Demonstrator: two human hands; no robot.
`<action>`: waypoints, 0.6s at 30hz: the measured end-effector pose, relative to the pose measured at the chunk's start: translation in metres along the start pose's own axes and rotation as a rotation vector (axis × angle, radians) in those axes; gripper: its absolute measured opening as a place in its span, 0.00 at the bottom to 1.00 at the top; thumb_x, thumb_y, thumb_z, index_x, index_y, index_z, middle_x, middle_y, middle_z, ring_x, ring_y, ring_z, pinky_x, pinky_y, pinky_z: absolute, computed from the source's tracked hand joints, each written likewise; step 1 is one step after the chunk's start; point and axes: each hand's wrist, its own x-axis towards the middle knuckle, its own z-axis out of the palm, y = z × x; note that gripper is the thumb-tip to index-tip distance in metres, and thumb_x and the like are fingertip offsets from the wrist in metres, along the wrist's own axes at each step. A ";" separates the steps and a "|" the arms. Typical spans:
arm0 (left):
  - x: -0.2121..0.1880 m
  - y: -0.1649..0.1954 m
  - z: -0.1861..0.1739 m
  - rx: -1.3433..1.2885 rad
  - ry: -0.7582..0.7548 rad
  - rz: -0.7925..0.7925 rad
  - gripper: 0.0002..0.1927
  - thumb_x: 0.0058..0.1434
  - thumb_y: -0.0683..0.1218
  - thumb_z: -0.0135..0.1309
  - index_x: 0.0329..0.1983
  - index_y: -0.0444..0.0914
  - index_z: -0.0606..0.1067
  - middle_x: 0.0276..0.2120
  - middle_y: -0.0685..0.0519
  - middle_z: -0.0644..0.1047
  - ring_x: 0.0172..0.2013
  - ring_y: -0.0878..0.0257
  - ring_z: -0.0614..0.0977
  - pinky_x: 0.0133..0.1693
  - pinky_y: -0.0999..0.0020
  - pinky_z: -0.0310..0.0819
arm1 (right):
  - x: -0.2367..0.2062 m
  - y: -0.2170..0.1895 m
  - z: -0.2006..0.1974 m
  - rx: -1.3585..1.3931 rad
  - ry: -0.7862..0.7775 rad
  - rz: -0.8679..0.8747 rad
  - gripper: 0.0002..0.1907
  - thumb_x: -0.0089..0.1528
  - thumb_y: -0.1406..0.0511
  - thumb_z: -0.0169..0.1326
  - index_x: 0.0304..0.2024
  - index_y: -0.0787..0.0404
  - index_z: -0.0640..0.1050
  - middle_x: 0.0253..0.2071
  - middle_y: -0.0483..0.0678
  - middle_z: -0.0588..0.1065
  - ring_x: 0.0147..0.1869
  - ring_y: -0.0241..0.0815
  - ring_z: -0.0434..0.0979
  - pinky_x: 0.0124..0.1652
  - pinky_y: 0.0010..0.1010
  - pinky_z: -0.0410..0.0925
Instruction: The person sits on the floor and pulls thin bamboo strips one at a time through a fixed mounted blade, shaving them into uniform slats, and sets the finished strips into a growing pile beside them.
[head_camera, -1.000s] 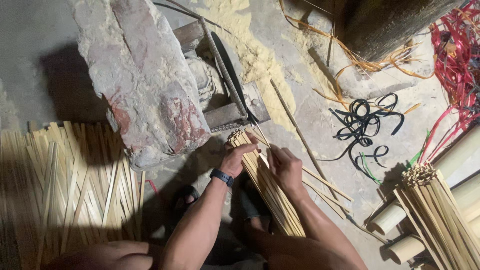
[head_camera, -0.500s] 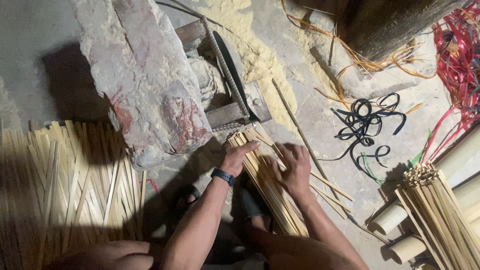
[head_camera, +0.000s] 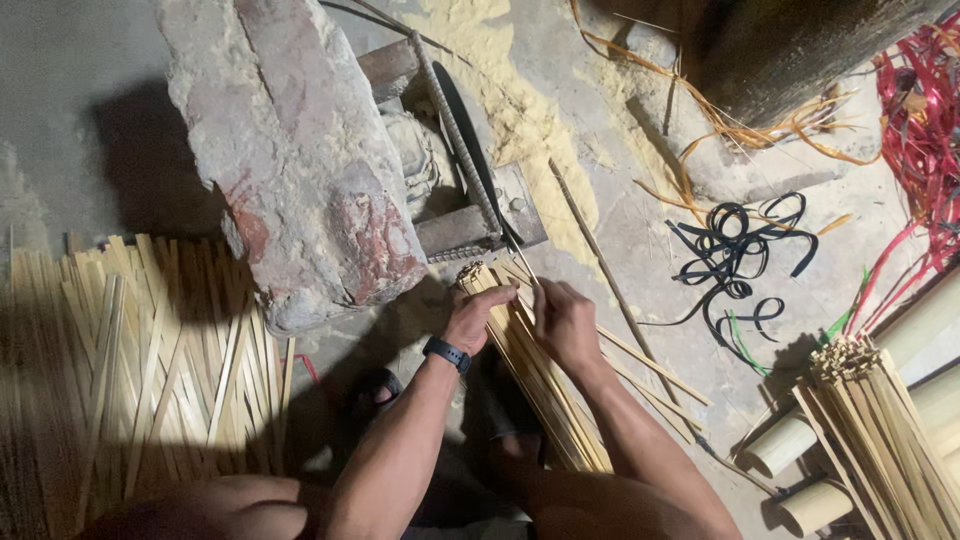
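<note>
A loose bundle of thin bamboo sticks (head_camera: 545, 395) lies on the ground between my arms, its far end by a metal block. My left hand (head_camera: 478, 315), a black watch on its wrist, rests on the bundle's far end with fingers curled over the sticks. My right hand (head_camera: 563, 322) sits just to the right, pinching one thin stick (head_camera: 520, 262) near the top of the bundle. A long curved blade (head_camera: 470, 150) fixed to the metal block (head_camera: 470, 225) stands right beyond the hands.
A big rough stone (head_camera: 300, 160) weighs on the blade's base. Flat bamboo strips (head_camera: 140, 360) spread at the left. A tied stick bundle (head_camera: 885, 420) and bamboo tubes (head_camera: 790, 445) lie at the right, with black straps (head_camera: 740, 255), red strips (head_camera: 925, 120) and sawdust (head_camera: 520, 90) beyond.
My right hand has drawn back toward the left hand and now pinches a single stick at the bundle's top. The left hand stays on the bundle's end.
</note>
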 end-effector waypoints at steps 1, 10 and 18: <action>0.002 -0.002 -0.001 0.004 -0.002 -0.030 0.24 0.60 0.45 0.63 0.57 0.30 0.78 0.57 0.48 0.79 0.61 0.65 0.73 0.61 0.67 0.56 | 0.007 -0.001 0.006 0.023 0.010 -0.046 0.07 0.67 0.72 0.53 0.47 0.64 0.80 0.33 0.58 0.77 0.29 0.50 0.79 0.31 0.36 0.71; -0.013 0.012 0.011 -0.147 -0.054 0.170 0.16 0.58 0.42 0.65 0.47 0.33 0.76 0.39 0.52 0.81 0.42 0.61 0.81 0.49 0.63 0.75 | 0.005 -0.016 -0.016 -0.053 0.022 -0.117 0.09 0.65 0.73 0.54 0.47 0.66 0.80 0.35 0.58 0.76 0.33 0.54 0.77 0.36 0.40 0.72; -0.026 0.032 0.028 -0.080 -0.205 0.162 0.14 0.60 0.46 0.65 0.45 0.34 0.80 0.36 0.52 0.82 0.39 0.63 0.82 0.50 0.66 0.75 | -0.035 -0.015 -0.028 -0.150 -0.041 0.063 0.12 0.63 0.69 0.58 0.49 0.63 0.82 0.37 0.53 0.80 0.29 0.47 0.81 0.31 0.38 0.74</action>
